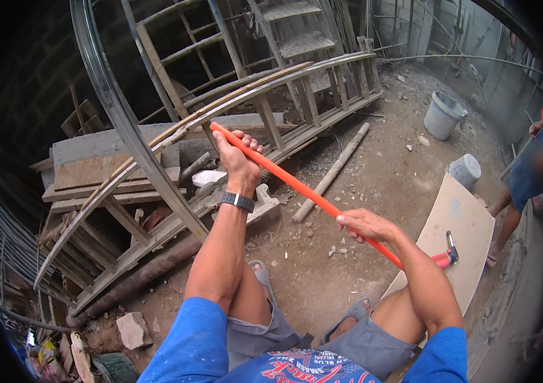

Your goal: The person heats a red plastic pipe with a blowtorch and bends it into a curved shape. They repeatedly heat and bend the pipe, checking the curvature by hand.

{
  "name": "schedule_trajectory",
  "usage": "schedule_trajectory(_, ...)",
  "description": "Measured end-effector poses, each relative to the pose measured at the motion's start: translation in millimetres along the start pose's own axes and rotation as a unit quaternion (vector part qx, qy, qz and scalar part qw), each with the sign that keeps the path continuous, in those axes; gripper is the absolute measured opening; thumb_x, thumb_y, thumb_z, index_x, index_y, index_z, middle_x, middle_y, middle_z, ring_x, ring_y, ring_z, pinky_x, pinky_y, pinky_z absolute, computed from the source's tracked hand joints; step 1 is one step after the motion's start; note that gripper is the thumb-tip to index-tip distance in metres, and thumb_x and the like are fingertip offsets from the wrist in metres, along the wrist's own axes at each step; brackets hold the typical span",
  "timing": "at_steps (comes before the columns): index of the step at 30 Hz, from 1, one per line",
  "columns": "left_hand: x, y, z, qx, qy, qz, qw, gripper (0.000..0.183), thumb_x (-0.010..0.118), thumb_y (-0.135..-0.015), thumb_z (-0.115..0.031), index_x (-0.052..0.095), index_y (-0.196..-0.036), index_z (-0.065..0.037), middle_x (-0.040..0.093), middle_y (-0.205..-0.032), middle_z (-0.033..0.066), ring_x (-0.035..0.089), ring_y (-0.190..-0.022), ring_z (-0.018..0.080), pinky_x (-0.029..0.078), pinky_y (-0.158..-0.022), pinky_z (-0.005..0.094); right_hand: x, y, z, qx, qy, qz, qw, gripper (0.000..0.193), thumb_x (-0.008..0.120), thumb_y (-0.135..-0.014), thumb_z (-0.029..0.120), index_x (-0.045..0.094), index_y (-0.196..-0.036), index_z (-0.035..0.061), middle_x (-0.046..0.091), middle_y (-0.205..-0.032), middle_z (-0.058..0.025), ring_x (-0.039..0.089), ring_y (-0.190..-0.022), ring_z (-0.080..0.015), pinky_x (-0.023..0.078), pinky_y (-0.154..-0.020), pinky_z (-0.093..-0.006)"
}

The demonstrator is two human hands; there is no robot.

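A long orange pipe [297, 184] slants across in front of me, from upper left to lower right. My left hand [241, 158] is closed around it close to its upper end, with the thumb lying along it. Farther down, my right hand [366, 226] grips the same pipe, thumb on top. The pipe's lower end passes behind my right forearm. Beyond that forearm, a red-and-black hand tool [446, 256] with a metal nozzle, perhaps a torch, lies on a pale flat board [461, 220]. Its near part is hidden by my arm.
A wooden ladder [262, 108] lies on its side at the left, with a metal channel [121, 115] leaning across it. A round pole [332, 171] rests on the dirt. Two grey buckets [442, 118] [464, 171] stand back right, near another person [530, 159]. A broken block [134, 330] sits lower left.
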State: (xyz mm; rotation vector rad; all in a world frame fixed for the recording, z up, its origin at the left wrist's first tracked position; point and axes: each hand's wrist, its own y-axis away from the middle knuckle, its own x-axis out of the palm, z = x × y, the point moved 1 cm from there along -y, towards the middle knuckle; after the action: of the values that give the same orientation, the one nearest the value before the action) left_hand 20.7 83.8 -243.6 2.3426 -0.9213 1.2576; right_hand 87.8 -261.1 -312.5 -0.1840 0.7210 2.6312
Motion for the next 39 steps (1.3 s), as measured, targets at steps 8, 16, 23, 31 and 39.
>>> schedule_trajectory(8,-21.4,-8.9,-11.2,0.022,-0.268,0.145,0.952,0.021,0.070,-0.105,-0.029,0.063,-0.111,-0.010,0.069,-0.095,0.0032,0.067,-0.084,0.0122,0.058,-0.073,0.0311,-26.8,7.1,4.0,0.001,0.022,-0.065,0.998,0.045,0.061,-0.107,0.049,0.069,-0.099,0.0058,0.049,-0.066,0.0036,0.049,-0.056,-0.0084,0.040,-0.051,-0.0281)
schedule_trajectory(16,-31.4,-19.2,-6.5,0.030,-0.234,0.215,0.948,0.019,0.070,-0.104,-0.024,0.064,-0.111,-0.007,0.072,-0.095,0.0063,0.070,-0.079,0.0135,0.057,-0.063,0.0251,-26.9,15.3,6.4,0.005,-0.017,-0.056,0.998,0.042,0.063,-0.106,0.046,0.070,-0.097,0.0049,0.049,-0.063,0.0034,0.047,-0.052,-0.0085,0.038,-0.049,-0.0280)
schedule_trajectory(23,-3.0,5.7,16.4,-0.035,-0.172,0.160,0.971,0.028,0.068,-0.106,-0.026,0.059,-0.124,-0.007,0.073,-0.103,0.0091,0.072,-0.084,0.0171,0.062,-0.069,0.0283,-37.5,18.2,-6.6,-0.004,0.002,-0.095,0.995,0.044,0.064,-0.105,0.049,0.069,-0.095,0.0061,0.051,-0.064,0.0033,0.050,-0.052,-0.0085,0.040,-0.049,-0.0277)
schedule_trajectory(31,0.2,14.1,43.4,-0.043,-0.248,0.207,0.946,0.024,0.063,-0.108,-0.021,0.057,-0.125,-0.005,0.074,-0.107,0.0136,0.076,-0.092,0.0185,0.067,-0.074,0.0344,-27.2,12.2,5.6,-0.027,-0.005,-0.128,0.991,0.045,0.066,-0.104,0.051,0.066,-0.091,0.0078,0.049,-0.064,0.0053,0.049,-0.053,-0.0071,0.040,-0.048,-0.0270)
schedule_trajectory(39,3.2,13.7,44.0,-0.068,-0.141,0.144,0.977,0.027,0.061,-0.106,-0.021,0.056,-0.126,-0.004,0.073,-0.107,0.0153,0.075,-0.090,0.0255,0.065,-0.080,0.0416,-28.4,15.9,4.3,-0.011,-0.011,-0.078,0.997,0.046,0.063,-0.105,0.051,0.069,-0.095,0.0062,0.053,-0.064,0.0027,0.052,-0.052,-0.0096,0.043,-0.049,-0.0287)
